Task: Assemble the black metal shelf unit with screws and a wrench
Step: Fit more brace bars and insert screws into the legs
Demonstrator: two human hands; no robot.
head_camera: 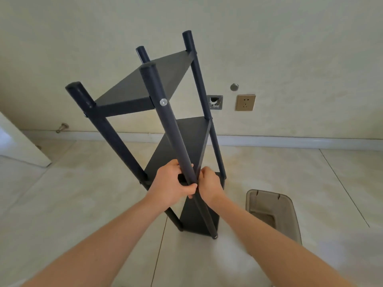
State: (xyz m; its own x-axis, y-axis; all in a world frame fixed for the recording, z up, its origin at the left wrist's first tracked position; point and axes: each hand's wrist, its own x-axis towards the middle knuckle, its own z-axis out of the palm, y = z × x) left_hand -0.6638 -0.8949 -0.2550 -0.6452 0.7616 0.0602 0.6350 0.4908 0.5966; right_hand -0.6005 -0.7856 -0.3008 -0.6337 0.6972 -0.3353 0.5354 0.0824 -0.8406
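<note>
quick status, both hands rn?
Left hand: grips the front post.
Right hand: fingers curled against the same post; whether it holds anything cannot be told.

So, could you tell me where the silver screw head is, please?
In the head view, the silver screw head sits mid-frame on the nearest post, at the top shelf's front corner, well above the left hand.

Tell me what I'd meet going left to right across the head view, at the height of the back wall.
White door → door stopper → top shelf of the black shelf unit → open wall box → gold wall socket.
</note>
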